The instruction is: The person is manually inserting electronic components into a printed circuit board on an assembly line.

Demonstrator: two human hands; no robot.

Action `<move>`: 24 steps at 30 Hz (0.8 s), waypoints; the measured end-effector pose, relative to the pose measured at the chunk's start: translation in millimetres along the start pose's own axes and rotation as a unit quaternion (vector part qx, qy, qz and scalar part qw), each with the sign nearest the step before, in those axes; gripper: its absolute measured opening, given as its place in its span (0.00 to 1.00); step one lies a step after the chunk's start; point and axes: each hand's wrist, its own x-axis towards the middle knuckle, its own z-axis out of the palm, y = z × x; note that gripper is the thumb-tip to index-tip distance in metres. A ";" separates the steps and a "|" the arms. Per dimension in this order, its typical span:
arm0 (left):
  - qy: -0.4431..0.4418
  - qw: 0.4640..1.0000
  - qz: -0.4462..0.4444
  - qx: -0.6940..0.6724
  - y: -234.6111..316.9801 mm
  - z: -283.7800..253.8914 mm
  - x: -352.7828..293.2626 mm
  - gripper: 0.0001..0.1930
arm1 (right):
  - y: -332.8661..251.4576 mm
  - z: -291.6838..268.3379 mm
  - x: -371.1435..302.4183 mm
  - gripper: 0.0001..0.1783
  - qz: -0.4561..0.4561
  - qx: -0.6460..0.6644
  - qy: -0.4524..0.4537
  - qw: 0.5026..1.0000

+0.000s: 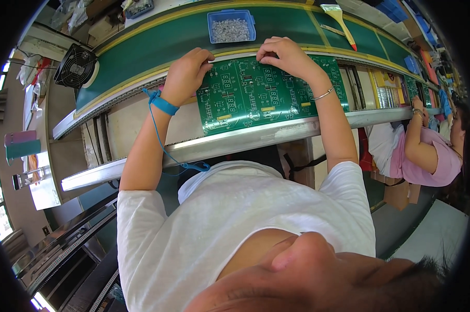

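- Hands: both at the upper edge of the green circuit board (pixel 255 101), upper middle of the frame. Left hand (pixel 192 70) at its upper left corner, fingers bent inward, thumb and forefinger nearly meeting. Right hand (pixel 280 53) farther along the same edge, fingers curled, thumb close to forefinger. Cannot tell whether either pinches the board or some small piece.
- Board spans the gap between near rail (pixel 261 132) and far rail (pixel 89 115), lying flat; the rails presumably carry its edges, so neither hand need bear the weight.
- Forearms reach over the near rail, one each side of the board's middle; likely keeps most of its face uncovered.
- Blue bin (pixel 228 15) of small clear pieces (pixel 231 31) on the green belt (pixel 157 49), just beyond the hands; probably set there for easy reach.
- Paintbrush (pixel 341 23) upper right on the belt, apart from the bin.
- Blue wrist strap (pixel 165 106) on the left wrist, cord trailing down; probably against static.
- Writing: fine white print and digit-shaped outlines over the board, too small to read. No brand or label made out on bin or brush.
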 end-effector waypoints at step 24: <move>0.037 0.999 0.014 0.032 1.1 -6.2 -1.4 0.05 | -4.2 8.5 1.8 0.04 0.005 -0.053 -0.030 0.998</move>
